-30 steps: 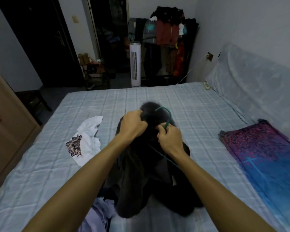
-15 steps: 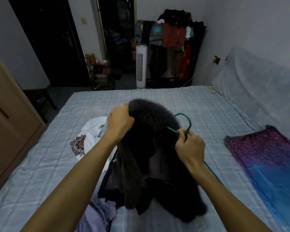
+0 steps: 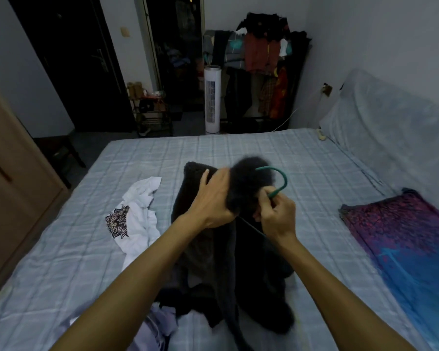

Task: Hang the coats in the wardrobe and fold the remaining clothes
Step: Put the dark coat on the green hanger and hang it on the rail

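Bed, pale blue checked quilted cover (image 3: 238,148): bears dark fur-collared coat (image 3: 213,262), mid-bed, collar end raised. Left hand (image 3: 214,198): fingers curled round the coat's collar. Right hand (image 3: 279,216): pinches thin green wire hanger (image 3: 283,176) just below its hook, at the collar. White T-shirt with black mandala print (image 3: 140,211): crumpled, left of coat. Purple-and-blue patterned cloth (image 3: 403,236): flat, right edge.

left grip (image 3: 214,196) clutches the dark coat (image 3: 213,264) by its furry collar, collar end raised off the bed (image 3: 238,150). right grip (image 3: 278,215) pinches the green hanger (image 3: 282,179) just below the hook, wire arm running into the coat. coat hem lies on the bed. white printed T-shirt (image 3: 140,216) just left of the coat; purple-blue cloth (image 3: 411,239) well to the right.
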A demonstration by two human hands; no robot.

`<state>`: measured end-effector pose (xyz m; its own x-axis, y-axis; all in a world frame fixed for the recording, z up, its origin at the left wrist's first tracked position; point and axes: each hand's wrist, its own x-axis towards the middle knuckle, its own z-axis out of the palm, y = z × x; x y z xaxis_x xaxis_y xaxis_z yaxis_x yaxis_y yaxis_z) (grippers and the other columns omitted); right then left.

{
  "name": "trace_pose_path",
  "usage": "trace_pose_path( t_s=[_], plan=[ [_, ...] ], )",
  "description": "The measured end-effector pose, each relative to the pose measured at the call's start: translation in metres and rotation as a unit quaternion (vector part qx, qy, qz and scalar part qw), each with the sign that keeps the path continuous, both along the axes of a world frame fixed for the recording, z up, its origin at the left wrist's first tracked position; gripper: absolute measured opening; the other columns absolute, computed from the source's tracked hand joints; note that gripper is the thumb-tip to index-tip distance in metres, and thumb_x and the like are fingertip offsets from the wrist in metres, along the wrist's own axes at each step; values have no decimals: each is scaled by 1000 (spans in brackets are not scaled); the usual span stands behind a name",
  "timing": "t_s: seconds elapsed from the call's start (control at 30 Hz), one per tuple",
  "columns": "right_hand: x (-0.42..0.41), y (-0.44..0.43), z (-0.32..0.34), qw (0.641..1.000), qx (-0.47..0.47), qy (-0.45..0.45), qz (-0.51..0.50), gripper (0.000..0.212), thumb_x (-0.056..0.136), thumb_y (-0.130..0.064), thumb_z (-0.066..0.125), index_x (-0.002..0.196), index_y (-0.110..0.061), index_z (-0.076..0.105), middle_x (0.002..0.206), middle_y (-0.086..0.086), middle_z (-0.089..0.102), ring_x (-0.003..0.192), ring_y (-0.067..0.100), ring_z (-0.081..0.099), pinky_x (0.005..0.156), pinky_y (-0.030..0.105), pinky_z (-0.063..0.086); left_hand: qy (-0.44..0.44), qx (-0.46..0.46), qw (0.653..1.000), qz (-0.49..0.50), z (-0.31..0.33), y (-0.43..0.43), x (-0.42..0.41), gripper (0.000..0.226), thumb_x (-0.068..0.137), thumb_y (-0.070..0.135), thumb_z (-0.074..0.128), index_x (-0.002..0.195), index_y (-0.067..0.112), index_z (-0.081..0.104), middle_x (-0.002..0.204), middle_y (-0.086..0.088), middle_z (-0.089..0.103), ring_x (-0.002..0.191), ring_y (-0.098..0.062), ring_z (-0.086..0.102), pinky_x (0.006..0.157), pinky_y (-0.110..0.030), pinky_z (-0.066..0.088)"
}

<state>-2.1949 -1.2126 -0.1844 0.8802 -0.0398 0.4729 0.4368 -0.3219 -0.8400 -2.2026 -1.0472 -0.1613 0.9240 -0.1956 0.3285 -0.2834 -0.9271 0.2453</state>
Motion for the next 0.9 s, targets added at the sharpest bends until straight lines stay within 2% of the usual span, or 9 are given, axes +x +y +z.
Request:
trace_pose_path(
  t_s=[0.03,0.1,0.2,0.37,0.43,0.5,0.6,0.73,0.9],
  plan=[
    [1,3,2,1000,-4,-14,8,26,88,-37,49,68,-24,58,48,-5,55,47,19,57,51,43,49,2,4,1000,2,1,0,3,66,72,51,64,127,18,48,127,-6,49,121,-25,41,110,-50,20],
    [2,7,4,999,-18,-40,14,21,89,-33,50,74,-25,62,50,-10,53,48,17,56,51,36,47,-18,24,999,14,5,0,5,35,72,49,67,90,20,57,95,-7,61,90,-28,56,83,-40,38],
    [3,11,13,995,-69,-66,14,17,90,-27,50,85,-19,64,58,-7,56,55,12,54,54,28,41,-14,18,1000,21,11,8,8,26,67,23,72,61,15,48,66,-12,60,60,-38,57,53,-32,33],
    [2,14,11,980,-118,-160,-26,32,91,-17,54,121,-8,55,108,8,63,99,22,58,85,31,48,0,27,997,71,13,24,17,18,71,10,68,85,0,62,90,-26,65,79,-47,60,62,-45,47],
    [-9,8,-5,961,-125,-241,-50,28,87,-6,56,115,-3,57,108,13,60,101,28,56,90,35,45,-13,18,995,93,11,30,17,21,74,10,68,90,-2,62,96,-29,63,83,-48,59,65,-46,46],
    [-22,1,-30,956,-136,-260,-2,18,84,-1,53,99,-3,63,95,12,61,89,29,57,80,37,46,-23,13,994,108,11,34,13,22,77,11,67,93,-2,61,99,-29,62,87,-47,59,67,-44,45],
    [-35,-7,-77,976,-167,-115,79,19,83,-9,48,83,-10,67,84,4,63,77,21,59,67,37,50,-24,31,993,114,12,36,6,24,76,13,68,94,-2,60,101,-29,61,89,-47,58,69,-44,44],
    [-33,-11,-131,956,-200,204,60,33,92,-26,53,122,-13,58,119,7,60,107,23,59,88,33,49,-37,69,991,109,18,40,-6,20,75,15,69,83,0,58,92,-28,60,81,-47,57,64,-44,42],
    [-12,24,-152,921,-191,325,95,71,88,-33,61,142,-1,29,139,20,43,123,34,47,96,43,45,-83,62,992,67,28,24,-29,20,69,28,54,68,12,43,76,-24,58,67,-44,55,56,-34,31]
  ],
)
